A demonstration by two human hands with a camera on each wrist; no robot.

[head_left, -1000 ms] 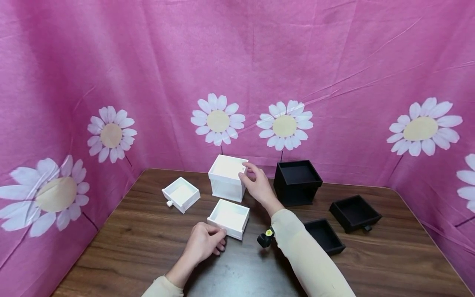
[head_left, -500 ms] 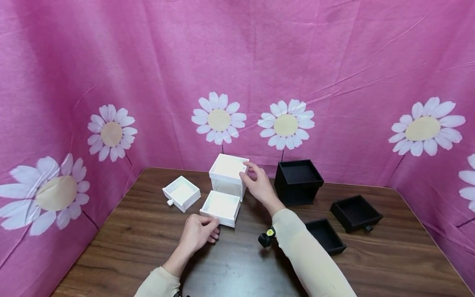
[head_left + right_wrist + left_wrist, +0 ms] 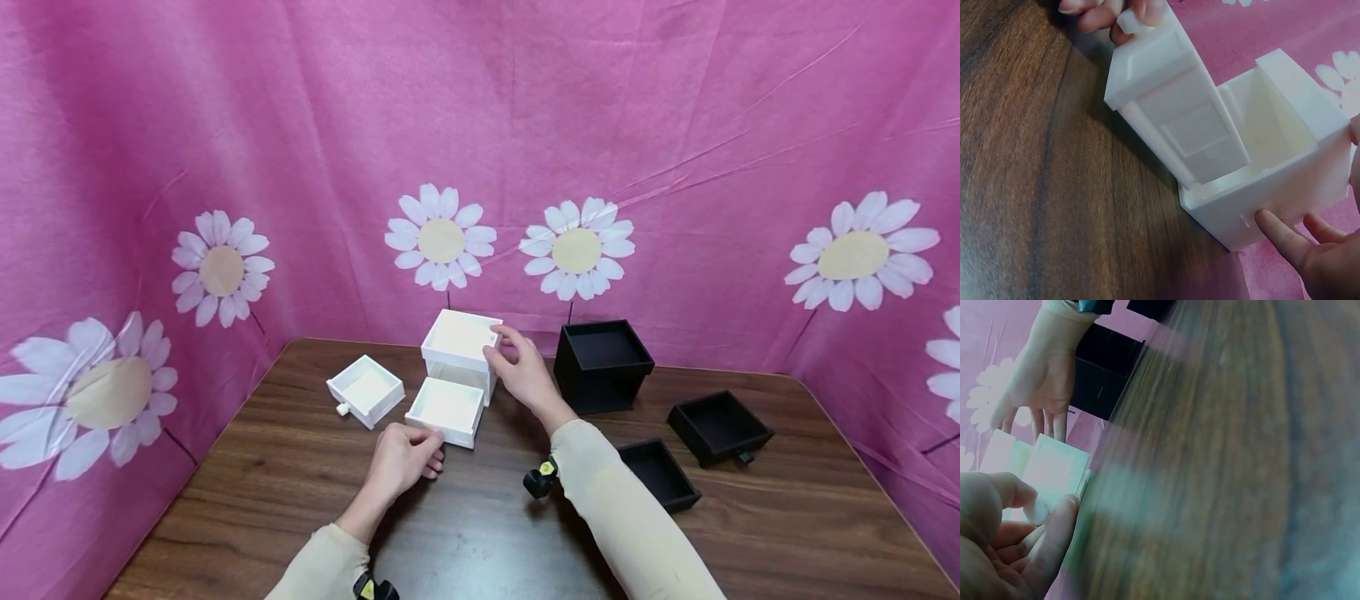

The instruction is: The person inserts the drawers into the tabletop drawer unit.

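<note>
My left hand [image 3: 401,460] pinches the knob [image 3: 1130,24] of a small white drawer [image 3: 446,410] between thumb and fingers. In the right wrist view this drawer is tilted, its inner end just over the opening of the white box [image 3: 1254,215]. My right hand [image 3: 527,379] rests on the box's right side, fingers [image 3: 1285,240] fairly straight against the wall and one near the top edge. A second white drawer [image 3: 366,390], with a round knob, lies on the table to the left of the box.
A black box [image 3: 603,367] of similar shape stands to the right. Two black drawers, one near the right sleeve [image 3: 658,475] and one farther right [image 3: 720,427], lie on the wooden table [image 3: 480,542]. A pink flowered cloth [image 3: 502,125] surrounds the table.
My left hand has moved the white drawer away from me and slightly left, up to the front of the white box. My right hand has stayed on the box.
</note>
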